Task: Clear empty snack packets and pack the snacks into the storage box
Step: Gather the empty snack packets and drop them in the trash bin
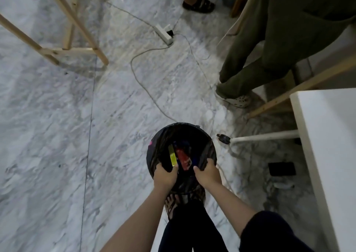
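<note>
A round waste bin lined with a black plastic bag (pixel 163 136) stands on the marble floor just in front of my feet. Inside lie empty snack packets: a yellow one (pixel 172 156) and a red one (pixel 184 158), with dark blue wrapping beside them. My left hand (pixel 165 174) grips the bag's near-left rim, thumb inside the bin. My right hand (pixel 209 171) grips the near-right rim the same way. The storage box and the unopened snacks are out of view.
A white table (pixel 327 145) stands at the right with a white leg bar and a black caster. Cables and a power strip (pixel 163 32) cross the floor behind the bin. A person in green trousers (pixel 269 40) stands at right; wooden frame legs (pixel 77 40) at upper left.
</note>
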Demonstrator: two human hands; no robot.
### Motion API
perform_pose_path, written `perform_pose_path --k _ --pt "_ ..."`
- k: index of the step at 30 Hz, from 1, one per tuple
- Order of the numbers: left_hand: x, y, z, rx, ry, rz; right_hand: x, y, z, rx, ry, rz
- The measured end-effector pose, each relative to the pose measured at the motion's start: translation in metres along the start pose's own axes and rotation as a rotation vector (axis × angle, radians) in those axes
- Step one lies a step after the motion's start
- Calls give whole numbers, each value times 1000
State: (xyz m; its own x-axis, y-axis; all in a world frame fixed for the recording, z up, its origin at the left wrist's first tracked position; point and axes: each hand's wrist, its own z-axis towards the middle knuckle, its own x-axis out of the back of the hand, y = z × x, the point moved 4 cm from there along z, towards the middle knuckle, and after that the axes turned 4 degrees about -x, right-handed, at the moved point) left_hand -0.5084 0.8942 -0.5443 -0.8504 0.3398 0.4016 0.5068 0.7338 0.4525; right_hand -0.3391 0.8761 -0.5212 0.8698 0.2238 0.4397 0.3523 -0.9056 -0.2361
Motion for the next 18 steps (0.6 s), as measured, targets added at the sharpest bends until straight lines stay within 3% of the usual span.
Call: perform_pose_path --k 8,14,18 --pt "4 45 -78 -109 -7 42 38 13 -67 73 100 103" --pt "15 76 -148 -330 -65 143 63 36 -145 89 258 358" --pt "7 94 -204 -519 -186 232 83 69 -206 120 419 571"
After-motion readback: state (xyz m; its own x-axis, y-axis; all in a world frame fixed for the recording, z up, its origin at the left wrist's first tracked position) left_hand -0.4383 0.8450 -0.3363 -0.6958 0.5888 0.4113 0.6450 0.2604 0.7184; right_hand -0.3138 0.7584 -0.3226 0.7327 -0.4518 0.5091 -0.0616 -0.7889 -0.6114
